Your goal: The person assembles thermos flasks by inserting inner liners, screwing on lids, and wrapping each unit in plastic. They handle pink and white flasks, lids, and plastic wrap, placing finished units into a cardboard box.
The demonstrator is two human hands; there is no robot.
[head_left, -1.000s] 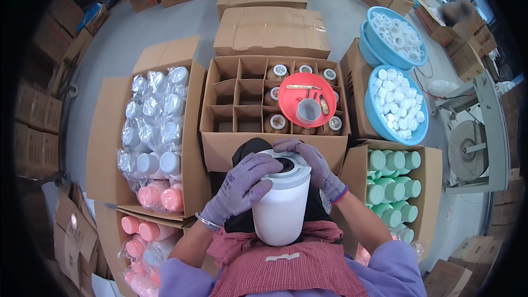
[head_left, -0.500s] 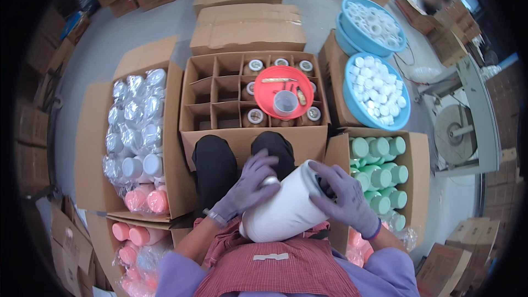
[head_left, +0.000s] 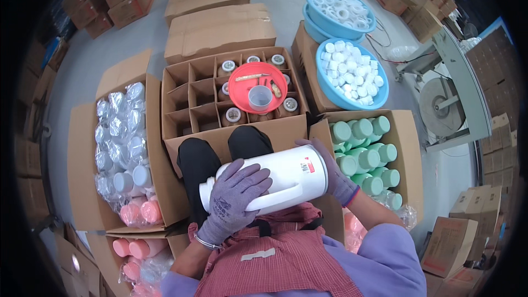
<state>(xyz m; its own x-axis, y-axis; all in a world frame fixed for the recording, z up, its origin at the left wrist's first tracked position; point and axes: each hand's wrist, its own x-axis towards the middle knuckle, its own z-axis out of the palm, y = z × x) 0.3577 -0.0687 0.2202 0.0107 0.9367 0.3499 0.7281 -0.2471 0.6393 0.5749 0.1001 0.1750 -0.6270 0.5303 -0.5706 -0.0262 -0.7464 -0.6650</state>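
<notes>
A white thermos jug [head_left: 286,173] with a side handle [head_left: 278,198] lies on its side across my lap, its base to the right and a small coloured label near that end. My left hand [head_left: 234,198], in a grey-purple glove, is wrapped over the jug by its neck, fingers spread across the body above the handle. Against the base end, my gloved right hand [head_left: 333,176] holds the jug; its fingertips are partly hidden behind it. Both hands steady the jug between them.
Ahead stands a divided carton [head_left: 236,132] with several lidded jars and a red tray [head_left: 242,96] holding a clear cup and small tools. Left is a carton of wrapped flasks [head_left: 132,137]; right, green flasks [head_left: 367,159]. Blue basins [head_left: 330,96] hold white caps and rings.
The jug has turned from a steep slant to nearly level, and its handle and label now show. My right hand has moved from the rim end's top to its side; my left has settled over the body.
</notes>
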